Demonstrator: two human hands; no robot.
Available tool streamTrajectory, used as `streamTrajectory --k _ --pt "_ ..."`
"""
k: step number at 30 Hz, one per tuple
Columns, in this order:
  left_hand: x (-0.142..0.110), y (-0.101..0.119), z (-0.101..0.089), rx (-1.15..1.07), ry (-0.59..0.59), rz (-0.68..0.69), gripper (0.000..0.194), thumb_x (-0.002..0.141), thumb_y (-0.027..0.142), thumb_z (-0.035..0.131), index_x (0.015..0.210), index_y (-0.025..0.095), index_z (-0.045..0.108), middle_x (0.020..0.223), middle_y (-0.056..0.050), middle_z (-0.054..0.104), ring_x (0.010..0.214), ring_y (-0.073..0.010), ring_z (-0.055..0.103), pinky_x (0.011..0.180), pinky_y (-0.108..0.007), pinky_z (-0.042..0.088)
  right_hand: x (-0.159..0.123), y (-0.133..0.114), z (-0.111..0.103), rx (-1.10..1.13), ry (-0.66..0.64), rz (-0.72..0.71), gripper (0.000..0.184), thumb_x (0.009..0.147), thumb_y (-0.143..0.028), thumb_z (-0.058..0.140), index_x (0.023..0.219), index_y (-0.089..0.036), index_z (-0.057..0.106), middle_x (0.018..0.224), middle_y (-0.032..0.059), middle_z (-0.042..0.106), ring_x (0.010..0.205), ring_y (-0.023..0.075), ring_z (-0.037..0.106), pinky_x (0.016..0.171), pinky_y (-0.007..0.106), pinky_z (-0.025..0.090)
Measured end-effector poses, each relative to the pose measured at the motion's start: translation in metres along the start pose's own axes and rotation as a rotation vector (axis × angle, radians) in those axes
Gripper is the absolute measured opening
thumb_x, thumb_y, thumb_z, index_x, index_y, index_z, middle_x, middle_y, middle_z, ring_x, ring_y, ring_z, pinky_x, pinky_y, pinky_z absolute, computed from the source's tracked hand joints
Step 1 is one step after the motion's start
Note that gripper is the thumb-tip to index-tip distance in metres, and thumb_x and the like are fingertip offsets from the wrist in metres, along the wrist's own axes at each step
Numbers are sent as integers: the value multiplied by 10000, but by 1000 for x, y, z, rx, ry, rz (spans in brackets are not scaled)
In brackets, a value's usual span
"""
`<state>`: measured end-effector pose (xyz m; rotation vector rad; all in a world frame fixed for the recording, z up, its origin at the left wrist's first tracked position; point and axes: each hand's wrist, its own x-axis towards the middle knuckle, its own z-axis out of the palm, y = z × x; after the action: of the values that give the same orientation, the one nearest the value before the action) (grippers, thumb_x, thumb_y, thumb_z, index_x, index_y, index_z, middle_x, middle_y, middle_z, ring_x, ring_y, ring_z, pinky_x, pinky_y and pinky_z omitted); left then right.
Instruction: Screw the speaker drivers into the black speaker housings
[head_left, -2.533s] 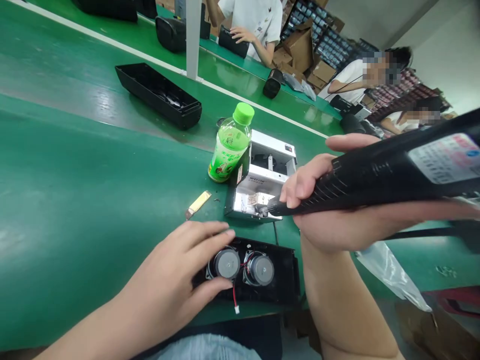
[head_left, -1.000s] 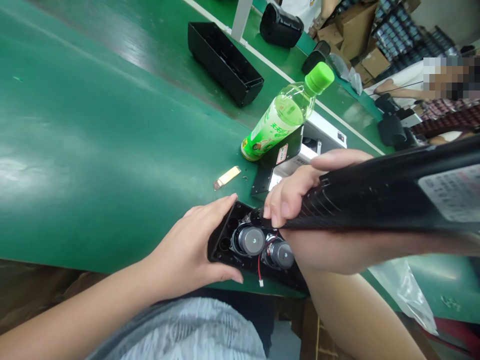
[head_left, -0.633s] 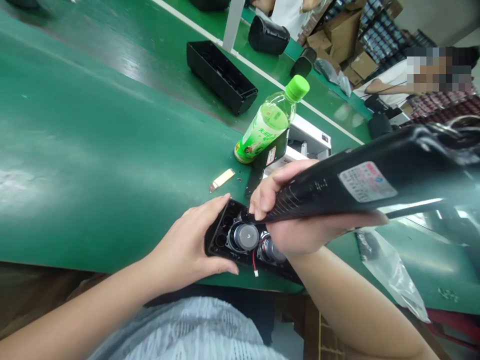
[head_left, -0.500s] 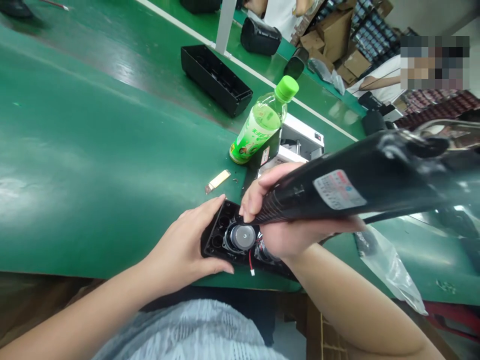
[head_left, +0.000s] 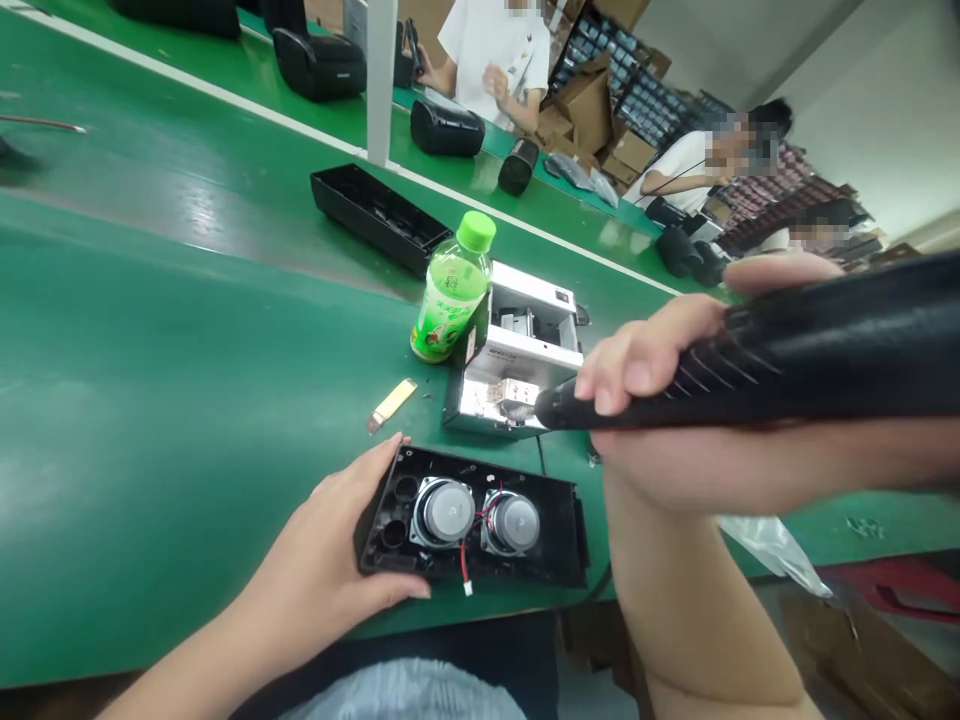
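Head view. Green table seen from its near edge. Black case laid at the near edge, in the middle, its inner side turned up. Two round speakers, one at left and one at right, are seated in it side by side; a red wire ending in a white plug is hung over the near rim.

Left end of the case is gripped by the left hand, thumb along the near side, fingers at the far corner. Black power screwdriver is held by the right hand, fingers closed around it, nose pointed left. Its tip is brought to the small metal block at the front of a white box; whether contact is made cannot be told.

Green-capped bottle is stood just left of the box; a yellow knife is laid nearer, left. Open black shell is placed beyond the bottle. Clear bag at right. At the far side, people in white shirts are seen.
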<state>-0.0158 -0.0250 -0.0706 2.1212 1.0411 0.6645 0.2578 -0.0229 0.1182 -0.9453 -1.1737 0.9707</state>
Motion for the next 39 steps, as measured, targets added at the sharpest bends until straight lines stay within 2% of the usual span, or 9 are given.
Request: streamTrajectory --k 5,11,15,18,22,26,28,33,39 --pt "0 2 -1 -9 -11 -33 1212 820 714 891 1781 458 199 1775 -95 505 1559 -455 569 1208 -645 576 22 14 7 -80 61 32 752 873 -980 547 1047 -273 734 626 0 636 565 211 678 490 337 506" --pt "1 1 -3 1 -23 -17 1227 809 780 866 1782 472 185 1774 -89 507 1547 -452 582 1190 -649 586 42 43 8 -77 358 -348 662 1001 -852 476 1017 -253 757 508 -37 541 394 147 488 389 319 317" --pt "-1 0 -1 -22 -21 -40 1248 795 762 891 1785 455 194 1775 -94 503 1570 -450 554 1229 -638 552 27 34 9 -26 364 -292 714 959 -894 499 1066 -251 790 508 -43 558 350 145 451 313 324 258" --pt "-1 -2 3 -42 -23 -13 1275 780 750 913 1788 443 195 1775 -105 501 1573 -449 549 1237 -639 539 1 11 19 -77 317 -215 596 909 -830 691 1050 -265 820 533 -28 629 384 176 517 354 355 372" --pt "0 -2 5 -66 -27 41 1330 770 738 930 1803 413 159 1780 -129 489 1590 -440 530 1270 -641 497 -31 -3 38 -89 103 -175 262 950 -551 833 1092 -330 832 589 -42 694 429 196 570 458 408 528" --pt "4 3 3 -98 -45 55 1363 758 737 941 1810 385 148 1761 -153 511 1573 -442 553 1274 -648 480 -47 8 55 -21 -149 -57 419 879 -558 896 1231 -352 800 719 4 744 540 245 662 563 458 606" --pt "6 6 2 -122 -64 59 1357 759 760 928 1810 367 164 1759 -167 509 1585 -446 539 1275 -658 471 -48 15 61 -29 -216 -19 402 916 -591 849 1225 -336 815 731 13 750 567 252 683 638 483 625" --pt "7 10 1 -154 -56 55 1351 746 764 936 1800 342 203 1752 -180 515 1582 -439 544 1275 -652 464 -43 28 67 -25 -216 28 399 1064 -643 613 1183 -340 844 680 8 734 552 234 688 676 468 611" --pt "8 12 2 -157 -57 67 1365 723 733 969 1785 326 215 1738 -182 528 1578 -435 548 1267 -641 465 -40 33 67 -11 -232 27 540 1019 -752 589 1174 -304 846 677 17 725 527 237 672 570 436 591"
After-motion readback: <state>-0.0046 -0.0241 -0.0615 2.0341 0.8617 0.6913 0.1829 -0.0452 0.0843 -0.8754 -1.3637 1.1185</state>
